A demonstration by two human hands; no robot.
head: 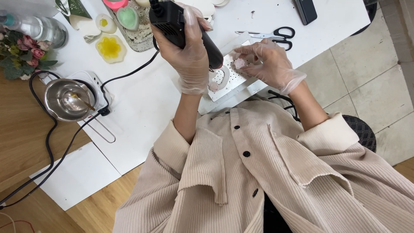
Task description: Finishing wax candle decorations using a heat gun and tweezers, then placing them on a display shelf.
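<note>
Clearly the work in hand is heating or shaping a small pink piece (239, 63): the left hand (189, 51), gloved, is wrapped around a black corded tool (183, 26) and aims its dark nozzle down and to the right, toward the piece. The right hand (269, 64), also gloved, pinches that piece between thumb and fingertips just above a white perforated board (233, 80), so both hands are closed on something and sit close together, the nozzle tip just short of the right fingers. A pale ring shape (220, 77) lies on the board below the nozzle. As a judgement, the step looks mid-way: the tool is pointed but whether it runs cannot be told. What comes after would call for a steady nozzle and fingers kept out of its line, since glove and tip are near. The left forearm rises steeply with the wrist bent, the right forearm comes in from the side, wrist low, palm turned down. Scissors (276, 34) lie beyond the right hand; a steel pot (67, 99) on a small hotplate stands well apart to the left, near a yellow flower mould (111, 48).
</note>
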